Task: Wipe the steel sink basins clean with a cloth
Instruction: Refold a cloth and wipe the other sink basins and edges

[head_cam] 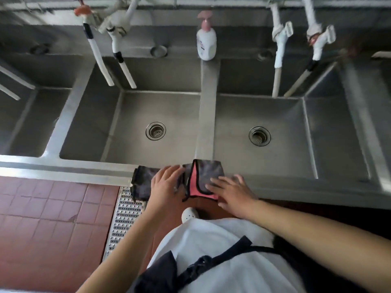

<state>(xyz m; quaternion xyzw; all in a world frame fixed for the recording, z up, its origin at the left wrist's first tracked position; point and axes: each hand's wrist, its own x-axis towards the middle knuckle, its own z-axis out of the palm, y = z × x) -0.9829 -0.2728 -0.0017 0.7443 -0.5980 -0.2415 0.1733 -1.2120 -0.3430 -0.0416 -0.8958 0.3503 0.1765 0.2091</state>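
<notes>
Your right hand (230, 192) lies flat and open on the cloth (203, 178), your left hand (166, 182) resting beside it, on the sink's (207, 115) front rim; both basins lie straight ahead.

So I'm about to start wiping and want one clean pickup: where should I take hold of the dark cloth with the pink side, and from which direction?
Probably pinch the dark cloth with the pink side at its folded-back corner on the front rim, from above. That flap sits raised between the left hand and right hand.
</notes>
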